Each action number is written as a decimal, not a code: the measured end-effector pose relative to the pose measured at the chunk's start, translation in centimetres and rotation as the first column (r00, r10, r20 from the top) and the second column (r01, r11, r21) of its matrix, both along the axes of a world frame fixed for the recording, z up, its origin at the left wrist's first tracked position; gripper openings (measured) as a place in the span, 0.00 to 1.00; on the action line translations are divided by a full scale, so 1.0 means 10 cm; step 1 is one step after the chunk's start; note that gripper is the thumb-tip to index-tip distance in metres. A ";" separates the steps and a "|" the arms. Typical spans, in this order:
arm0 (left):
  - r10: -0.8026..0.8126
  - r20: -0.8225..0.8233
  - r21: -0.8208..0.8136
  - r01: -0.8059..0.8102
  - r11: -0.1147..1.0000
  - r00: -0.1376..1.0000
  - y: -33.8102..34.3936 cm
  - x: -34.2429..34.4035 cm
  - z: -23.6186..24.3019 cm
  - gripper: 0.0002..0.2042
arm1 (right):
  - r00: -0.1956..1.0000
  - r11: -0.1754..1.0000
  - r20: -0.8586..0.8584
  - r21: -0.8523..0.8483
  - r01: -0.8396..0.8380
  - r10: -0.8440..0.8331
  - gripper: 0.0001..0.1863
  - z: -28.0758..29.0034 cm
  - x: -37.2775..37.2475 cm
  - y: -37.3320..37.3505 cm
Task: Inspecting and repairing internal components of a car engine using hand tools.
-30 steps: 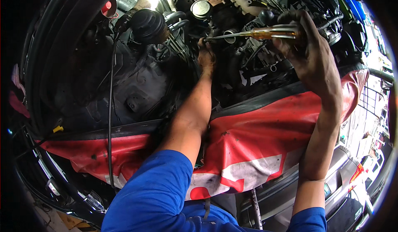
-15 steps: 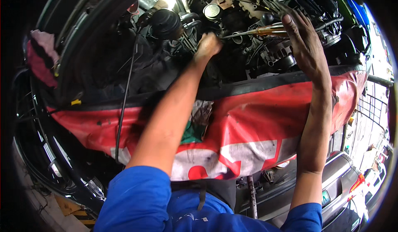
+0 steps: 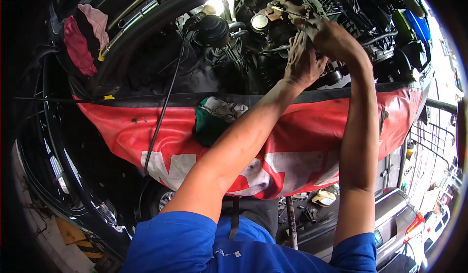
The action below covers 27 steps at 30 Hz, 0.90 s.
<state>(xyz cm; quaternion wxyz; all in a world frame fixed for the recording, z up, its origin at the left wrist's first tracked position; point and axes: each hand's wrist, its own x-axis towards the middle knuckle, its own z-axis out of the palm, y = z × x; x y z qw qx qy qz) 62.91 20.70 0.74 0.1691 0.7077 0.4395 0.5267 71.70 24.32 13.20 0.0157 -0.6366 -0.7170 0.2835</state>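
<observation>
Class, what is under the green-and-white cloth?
The red cover shows around the cloth, apparently running beneath it. The cloth itself hides whatever lies directly underneath.

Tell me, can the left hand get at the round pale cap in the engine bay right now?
Probably yes: the round pale cap sits uncovered to the left of the left hand, with nothing visible lying over it. The right hand is on the other side, seemingly out of the way.

A bright light glares in the dim engine bay; the curved right rim washes out white.
</observation>
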 end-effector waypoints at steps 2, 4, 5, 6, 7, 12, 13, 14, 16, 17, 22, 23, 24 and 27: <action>-0.067 -0.010 -0.166 0.065 0.984 0.998 0.05 0.18 0.12 0.23 | 0.999 0.978 -0.020 0.206 -0.036 0.041 0.17 -0.27 0.23 0.10; -0.139 -0.132 -0.356 0.084 0.931 0.981 0.18 0.19 0.18 0.17 | 0.996 0.916 0.032 0.390 -0.093 0.088 0.17 -0.51 0.33 0.06; -0.136 -0.135 -0.354 0.081 0.932 0.981 0.25 0.16 0.15 0.17 | 0.988 0.814 0.096 0.559 -0.155 0.122 0.17 -0.57 0.36 0.03; -0.325 -0.047 -0.347 0.290 0.892 0.945 0.38 -0.12 -0.03 0.17 | 0.994 0.941 -0.099 0.339 -0.005 0.041 0.17 -0.18 -0.03 -0.01; -0.527 0.069 -0.301 0.521 0.799 0.847 0.48 -0.19 -0.10 0.16 | 0.992 0.936 -0.111 0.351 -0.009 0.051 0.17 -0.13 -0.08 -0.01; -0.112 -0.111 -0.085 0.103 0.991 0.987 -0.04 0.25 0.28 0.19 | 0.983 0.955 -0.161 0.293 -0.038 0.088 0.19 -0.12 0.21 -0.19; -0.113 -0.113 -0.088 0.103 0.991 0.987 -0.02 0.26 0.27 0.19 | 0.978 0.959 -0.182 0.281 -0.045 0.099 0.21 -0.11 0.20 -0.20; -0.137 -0.076 -0.103 0.129 0.986 0.988 0.00 0.28 0.26 0.18 | 0.985 0.953 -0.128 0.294 -0.076 0.118 0.29 -0.08 0.24 -0.17; -0.175 -0.053 -0.050 0.172 0.984 0.983 0.18 0.00 0.13 0.14 | 0.968 0.946 -0.230 0.322 -0.026 0.105 0.29 -0.05 -0.03 -0.09; -0.157 -0.082 -0.052 0.153 0.987 0.984 0.31 -0.17 0.08 0.14 | 0.948 0.940 -0.309 0.339 0.034 0.077 0.29 -0.06 -0.17 -0.06; -0.406 0.052 -0.200 0.408 0.891 0.912 0.18 0.20 0.18 0.10 | 0.969 0.938 -0.246 0.328 0.111 -0.028 0.33 -0.07 0.16 -0.09; -0.147 0.023 -0.184 0.149 0.972 0.989 0.03 0.27 0.20 0.10 | 0.967 0.952 -0.249 0.277 0.126 -0.056 0.34 -0.11 0.18 -0.09; -0.138 0.042 -0.240 0.144 0.960 0.990 -0.06 0.25 0.22 0.10 | 0.963 0.964 -0.261 0.232 0.134 -0.071 0.35 -0.11 0.13 -0.10; -0.257 -0.094 -0.289 0.221 0.931 0.962 0.15 0.14 0.19 0.12 | 0.964 0.961 -0.263 0.259 0.101 -0.030 0.36 -0.02 0.04 -0.13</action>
